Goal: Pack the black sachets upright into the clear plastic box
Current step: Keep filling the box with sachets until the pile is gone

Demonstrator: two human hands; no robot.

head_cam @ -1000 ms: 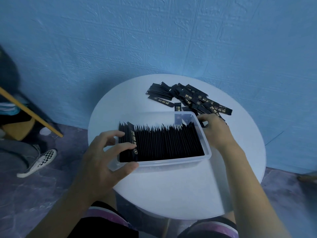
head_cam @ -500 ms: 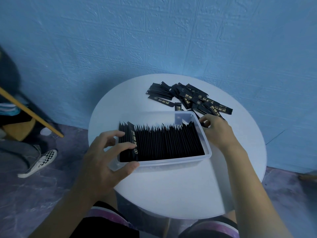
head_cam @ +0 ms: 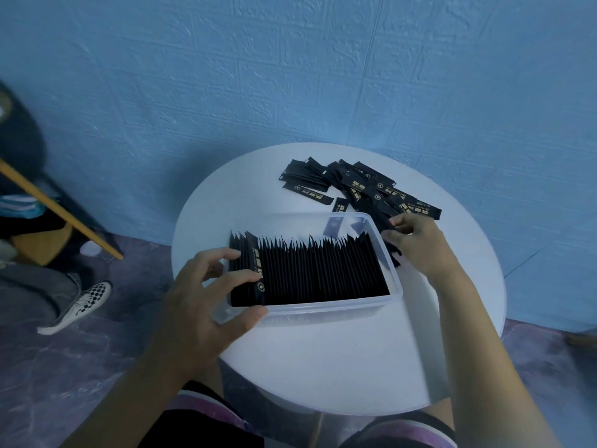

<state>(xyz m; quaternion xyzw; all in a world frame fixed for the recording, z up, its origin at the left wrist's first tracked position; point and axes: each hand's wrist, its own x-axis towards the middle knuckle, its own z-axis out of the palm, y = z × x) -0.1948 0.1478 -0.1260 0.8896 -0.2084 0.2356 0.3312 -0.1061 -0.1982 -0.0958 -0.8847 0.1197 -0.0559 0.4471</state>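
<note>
The box [head_cam: 326, 306] sits lengthwise across the middle of the round table [head_cam: 339, 360]. A row of sachets [head_cam: 319, 273] stands upright in it, packed from the left wall almost to the right wall. The row hugs the front wall. Behind it a bare strip of box floor runs along the far wall, widest at the far right corner.

The left hand [head_cam: 203, 305] grips the box's left end. Its thumb lies against the front wall at the corner, and its fingers curl over the rim onto the first sachets.

The right hand [head_cam: 418, 245] is just outside the box's right wall, fingers curled at the near edge of the loose pile [head_cam: 365, 189]. I cannot tell whether it pinches a sachet or only touches them.

The pile spreads over the far part of the table, just beyond the box's far right corner, and stops short of the table's rim. A wide bare stretch of table lies between the box's front wall and the near edge. More lies to the right of the right hand. The box's left end is near the table's left edge.
</note>
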